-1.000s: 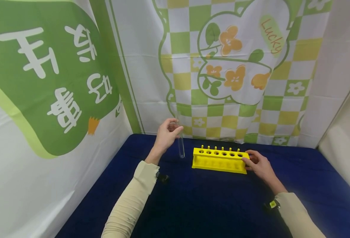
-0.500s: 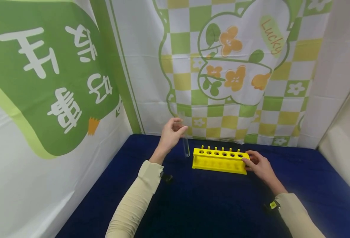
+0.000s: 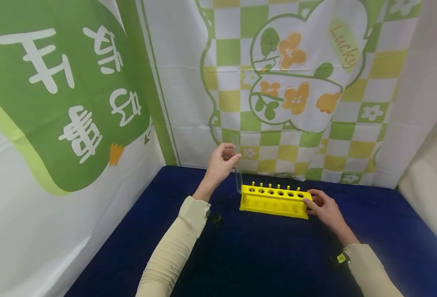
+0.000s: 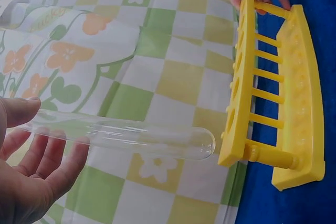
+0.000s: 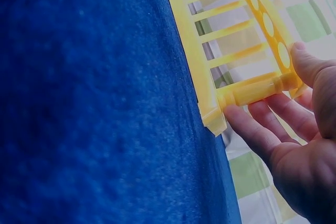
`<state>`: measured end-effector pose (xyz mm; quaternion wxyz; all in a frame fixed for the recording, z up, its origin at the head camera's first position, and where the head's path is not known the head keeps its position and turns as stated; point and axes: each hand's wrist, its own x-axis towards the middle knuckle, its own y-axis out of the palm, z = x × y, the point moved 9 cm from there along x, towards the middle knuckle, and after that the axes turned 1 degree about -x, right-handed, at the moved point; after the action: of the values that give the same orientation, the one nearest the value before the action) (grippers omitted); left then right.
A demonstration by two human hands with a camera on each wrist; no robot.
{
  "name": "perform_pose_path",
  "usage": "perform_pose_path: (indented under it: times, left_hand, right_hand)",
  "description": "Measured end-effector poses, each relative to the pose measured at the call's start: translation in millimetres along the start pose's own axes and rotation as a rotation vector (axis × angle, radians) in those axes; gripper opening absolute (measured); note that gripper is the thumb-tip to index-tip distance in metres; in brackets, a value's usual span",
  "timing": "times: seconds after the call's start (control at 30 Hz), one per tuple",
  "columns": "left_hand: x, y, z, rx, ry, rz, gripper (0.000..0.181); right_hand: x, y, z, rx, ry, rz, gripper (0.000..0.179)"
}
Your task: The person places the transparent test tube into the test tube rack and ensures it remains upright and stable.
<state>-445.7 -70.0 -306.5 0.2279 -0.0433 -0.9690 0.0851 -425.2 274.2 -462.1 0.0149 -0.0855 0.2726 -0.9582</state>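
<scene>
My left hand (image 3: 221, 165) pinches a clear glass test tube (image 4: 152, 139) between thumb and fingers. The tube stands nearly upright, its rounded lower end just beside the left end of a yellow test tube rack (image 3: 274, 202). In the left wrist view a small gap shows between the tube's tip and the rack (image 4: 236, 114). The rack has a row of round holes on top and a row of short pegs behind them; no tube stands in it. At its right end my right hand (image 3: 326, 208) holds it, thumb on the top edge and fingers against the end post (image 5: 257, 92).
A dark blue cloth (image 3: 263, 251) covers the table under the rack. Behind stands a checked fabric curtain (image 3: 229, 99) with flower prints, and a green and white printed sheet (image 3: 122, 181) hangs along the left side.
My left hand has carried the test tube to the right, up to the rack's left end. The right hand and the rack stay in place; the head view has shifted slightly.
</scene>
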Motion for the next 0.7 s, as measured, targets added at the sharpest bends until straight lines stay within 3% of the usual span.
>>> perform_pose_path:
  times: [0.27,0.5,0.7]
  left_hand:
    - [6.0,8.8,-0.3,0.041,-0.003,0.027,0.037]
    - [5.9,9.4,-2.0,0.037,0.001,-0.005,0.04]
    - [4.9,11.0,2.7,0.07,0.007,0.004,0.037]
  right_hand:
    - [1.0,-2,-2,0.004,0.005,-0.026,0.065]
    - [1.6,0,-2,0.024,-0.002,-0.003,0.068]
    - [0.7,0,-5,0.017,0.003,-0.021,0.066]
